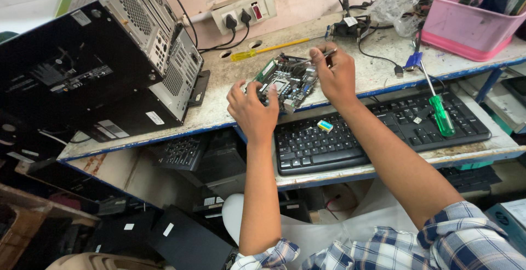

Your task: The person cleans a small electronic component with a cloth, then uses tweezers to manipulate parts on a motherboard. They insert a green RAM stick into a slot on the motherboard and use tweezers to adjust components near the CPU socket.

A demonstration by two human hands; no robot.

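Note:
A green circuit board [287, 78] lies near the front edge of the worn workbench [230, 92]. My left hand [252, 111] grips the board's near left corner. My right hand [337, 75] is closed on a thin metal tool [323, 55], whose tip points left over the board's far side. Both forearms reach up from the bottom of the head view, the sleeves checked blue and white.
Two computer cases [109, 56] lie stacked at left. A yellow screwdriver [266, 49] lies behind the board, below a wall socket strip [244, 11]. A black keyboard [378, 130] on the lower shelf carries a green screwdriver [441, 114]. A pink bin [468, 21] stands at the back right.

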